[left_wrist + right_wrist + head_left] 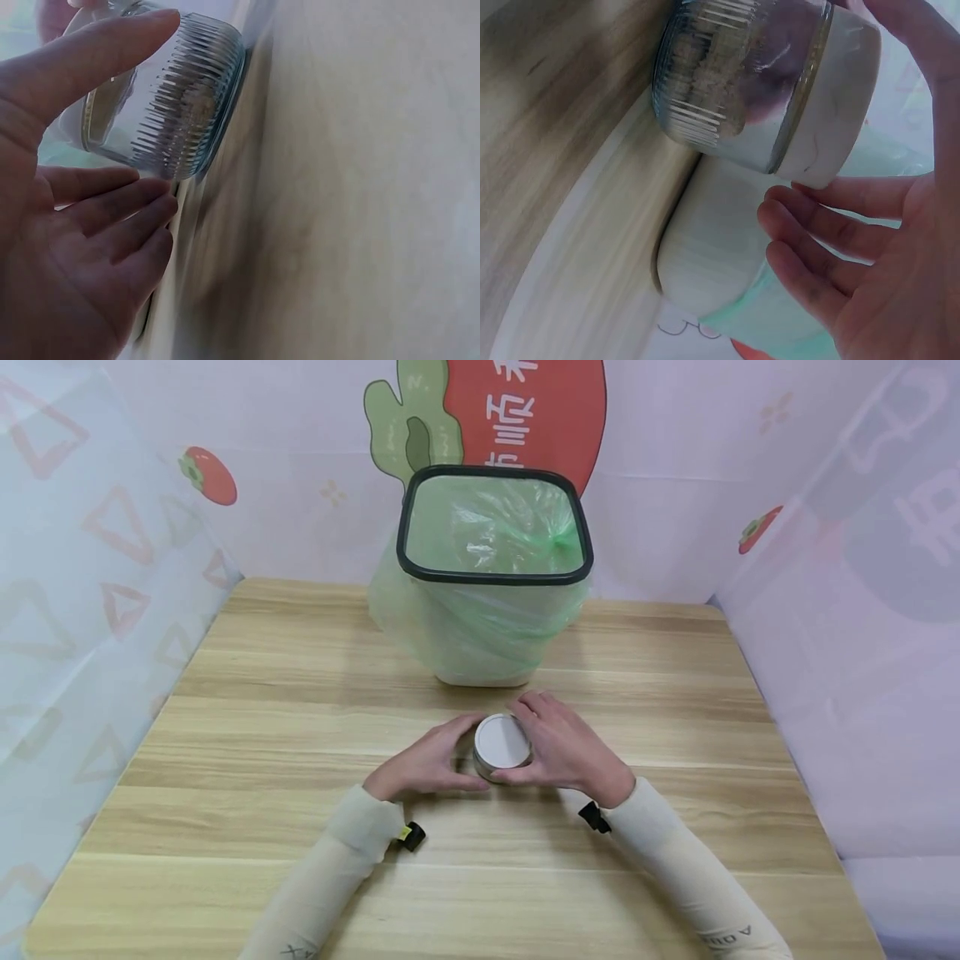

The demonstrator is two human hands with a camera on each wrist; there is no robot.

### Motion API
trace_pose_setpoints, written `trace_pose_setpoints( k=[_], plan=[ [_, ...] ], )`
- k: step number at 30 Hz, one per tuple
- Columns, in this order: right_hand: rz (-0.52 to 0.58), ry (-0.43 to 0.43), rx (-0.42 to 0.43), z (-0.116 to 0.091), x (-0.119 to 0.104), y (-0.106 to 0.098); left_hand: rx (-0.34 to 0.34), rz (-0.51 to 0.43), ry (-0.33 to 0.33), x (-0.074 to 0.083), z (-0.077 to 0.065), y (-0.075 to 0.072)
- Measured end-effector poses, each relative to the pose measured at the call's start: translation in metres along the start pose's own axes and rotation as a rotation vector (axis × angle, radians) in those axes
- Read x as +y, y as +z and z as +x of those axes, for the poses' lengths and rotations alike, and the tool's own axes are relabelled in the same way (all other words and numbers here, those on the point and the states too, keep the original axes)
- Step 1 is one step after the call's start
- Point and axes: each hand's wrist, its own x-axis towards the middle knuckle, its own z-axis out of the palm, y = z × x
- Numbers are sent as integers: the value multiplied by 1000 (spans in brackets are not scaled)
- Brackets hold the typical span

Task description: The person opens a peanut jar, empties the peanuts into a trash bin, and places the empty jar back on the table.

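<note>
A small ribbed glass jar [187, 97] with a white lid [502, 742] stands upright on the wooden table. Brownish contents show through its glass, too unclear to name. My left hand [431, 762] holds the jar from the left, thumb on the near side and fingers around the far side, with a gap at the palm. From the right, my right hand [566, 747] grips the lid between thumb and fingertips. In the right wrist view, the right forefinger meets the lid's rim while the other fingers [806, 270] lie loosely beside it.
Just behind the jar stands a bin [495, 578] with a dark rim, lined with a pale green plastic bag [480, 618]. The table [247, 718] has light wood grain. Printed fabric [660, 468] hangs behind and along both sides.
</note>
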Motion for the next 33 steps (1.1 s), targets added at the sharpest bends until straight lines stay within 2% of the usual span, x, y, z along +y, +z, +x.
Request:
trace_pose_setpoints(
  k=[10,23,28,33],
  plan=[
    [-13,-31,13,2,-3,4,-9,-48,17,0,3,4],
    [32,35,57,6,-7,10,8,-83,20,2,4,7],
    [38,44,83,8,-10,8,46,-120,8,3,5,8],
    [33,45,131,12,-15,1,123,-187,-11,7,7,9]
  ],
)
